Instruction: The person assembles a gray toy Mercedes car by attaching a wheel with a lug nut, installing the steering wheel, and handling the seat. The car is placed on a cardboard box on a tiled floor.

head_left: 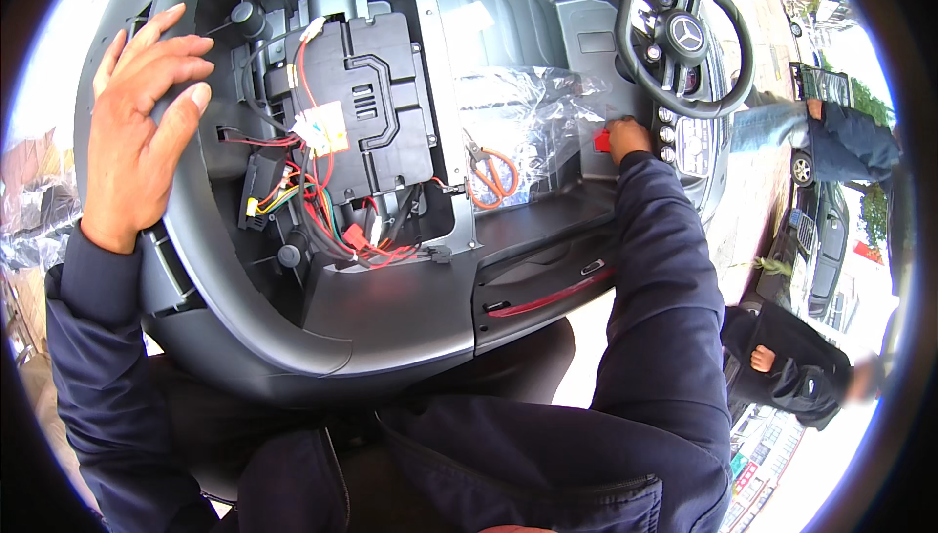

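Observation:
A dark grey ride-on toy car body (381, 303) lies in front of me. My left hand (147, 132) is open over its left rim, fingers spread, holding nothing. My right hand (628, 137) reaches into the footwell below the steering wheel (686, 37), its fingers closed around a small red object (602, 140) whose kind I cannot make out. Between my hands, a black battery or motor cover (376, 93) fills the open bay, with a tangle of coloured wires (327, 206) and a red connector (356, 236) at its near side.
Clear plastic film (532, 108) covers the seat, and an orange looped cord (495, 179) lies on it. A door panel with a red strip (552, 297) runs along the near side. Two other people, one in a dark jacket (791, 362), stand at the right near parked cars (829, 245).

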{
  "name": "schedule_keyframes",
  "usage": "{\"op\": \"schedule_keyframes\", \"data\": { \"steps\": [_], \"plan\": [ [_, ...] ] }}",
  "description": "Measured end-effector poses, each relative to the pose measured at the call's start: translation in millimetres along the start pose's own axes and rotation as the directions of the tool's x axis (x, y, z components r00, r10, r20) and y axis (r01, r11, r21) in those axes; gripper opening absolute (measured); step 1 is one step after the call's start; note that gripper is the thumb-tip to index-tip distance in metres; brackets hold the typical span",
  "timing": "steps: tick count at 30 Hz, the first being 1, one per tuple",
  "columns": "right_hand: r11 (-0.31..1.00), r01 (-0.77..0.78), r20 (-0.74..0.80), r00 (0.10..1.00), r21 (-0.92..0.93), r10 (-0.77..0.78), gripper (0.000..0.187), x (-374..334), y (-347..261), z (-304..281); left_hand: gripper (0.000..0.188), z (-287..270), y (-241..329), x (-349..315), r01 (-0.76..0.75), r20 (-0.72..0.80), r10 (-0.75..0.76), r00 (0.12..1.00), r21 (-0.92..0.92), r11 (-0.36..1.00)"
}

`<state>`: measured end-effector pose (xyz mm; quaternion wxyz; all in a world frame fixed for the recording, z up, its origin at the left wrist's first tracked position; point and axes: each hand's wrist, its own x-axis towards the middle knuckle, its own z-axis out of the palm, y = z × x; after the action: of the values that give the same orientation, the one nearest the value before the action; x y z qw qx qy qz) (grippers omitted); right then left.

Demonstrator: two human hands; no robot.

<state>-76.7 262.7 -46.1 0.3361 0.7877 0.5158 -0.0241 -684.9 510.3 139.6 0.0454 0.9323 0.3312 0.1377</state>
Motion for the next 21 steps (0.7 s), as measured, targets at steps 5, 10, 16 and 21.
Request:
{"op": "schedule_keyframes", "data": {
  "steps": [5,10,16,21],
  "plan": [
    [0.997,-0.03,-0.009,0.999,0.076,0.031,0.021,2,4,9,0.022,0,-1,0,-0.008,-0.007,0.008,1.0,0.015,1.0],
    [0.928,-0.196,0.01,0.979,0.316,0.204,0.019,3,8,15,0.023,0,-1,1,-0.006,0.0,0.006,1.0,-0.002,1.0],
    [0.938,-0.238,0.014,0.97,0.252,0.243,0.018,7,8,18,0.024,0,-1,1,-0.007,0.0,0.007,1.0,0.002,1.0],
    [0.981,-0.106,0.004,0.994,0.164,0.107,0.018,11,13,23,0.024,0,-1,1,-0.007,0.002,0.007,1.0,0.0,1.0]
  ]
}}
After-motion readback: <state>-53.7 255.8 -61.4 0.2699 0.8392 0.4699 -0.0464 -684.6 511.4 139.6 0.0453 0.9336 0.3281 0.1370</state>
